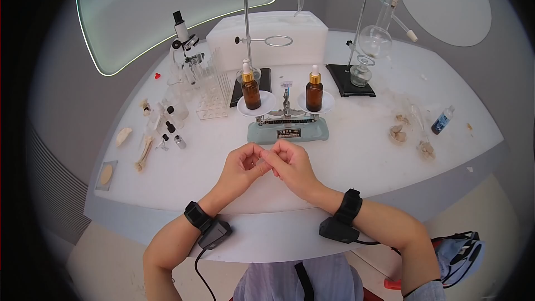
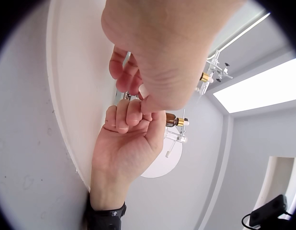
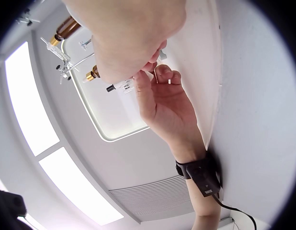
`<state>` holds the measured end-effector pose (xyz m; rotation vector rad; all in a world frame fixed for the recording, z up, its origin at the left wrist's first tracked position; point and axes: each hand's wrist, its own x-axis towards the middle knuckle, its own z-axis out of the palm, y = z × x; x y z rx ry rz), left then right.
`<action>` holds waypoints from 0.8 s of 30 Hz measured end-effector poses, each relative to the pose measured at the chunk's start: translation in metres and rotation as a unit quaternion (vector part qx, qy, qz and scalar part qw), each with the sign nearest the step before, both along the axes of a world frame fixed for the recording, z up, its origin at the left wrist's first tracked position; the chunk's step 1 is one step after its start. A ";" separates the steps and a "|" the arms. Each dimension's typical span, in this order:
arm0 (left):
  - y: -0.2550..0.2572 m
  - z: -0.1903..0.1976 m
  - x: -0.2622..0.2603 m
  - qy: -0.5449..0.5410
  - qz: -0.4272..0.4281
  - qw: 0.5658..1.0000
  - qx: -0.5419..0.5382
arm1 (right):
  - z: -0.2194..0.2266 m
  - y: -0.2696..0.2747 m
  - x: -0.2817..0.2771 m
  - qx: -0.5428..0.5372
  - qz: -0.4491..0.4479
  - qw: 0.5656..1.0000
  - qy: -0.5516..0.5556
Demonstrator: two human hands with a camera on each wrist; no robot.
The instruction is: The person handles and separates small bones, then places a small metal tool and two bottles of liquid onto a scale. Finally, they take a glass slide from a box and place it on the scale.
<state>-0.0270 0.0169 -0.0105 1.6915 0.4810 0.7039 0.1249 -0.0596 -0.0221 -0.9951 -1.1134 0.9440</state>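
In the head view my left hand (image 1: 239, 170) and right hand (image 1: 293, 168) meet in front of the green balance scale (image 1: 317, 129), fingers loosely curled and fingertips touching. A small pale spot shows between the fingertips; whether it is a nail or an object, I cannot tell. Neither hand plainly holds anything. One amber dropper bottle (image 1: 251, 96) stands on the scale's left pan, another (image 1: 314, 96) on its right pan. The left wrist view has my left hand (image 2: 155, 52) close up, above my right hand (image 2: 126, 143). Palms and inner fingertips are partly hidden.
Behind the scale stand a ring stand (image 1: 247, 17) and a white box (image 1: 306, 33). To the left are a microscope (image 1: 181, 32), a test-tube rack (image 1: 212, 107) and small bottles (image 1: 179, 142). At right are a flask (image 1: 374, 42) on a stand, a blue-labelled bottle (image 1: 442, 120) and pale lumps (image 1: 397, 134).
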 end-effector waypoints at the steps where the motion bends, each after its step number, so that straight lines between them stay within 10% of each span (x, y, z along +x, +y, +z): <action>1: 0.000 0.000 0.000 0.000 -0.002 1.000 -0.003 | 0.000 0.000 -0.001 0.005 -0.001 1.000 -0.004; 24: 0.000 0.000 0.003 0.028 -0.008 1.000 0.007 | 0.002 -0.003 -0.002 0.009 -0.036 0.999 -0.035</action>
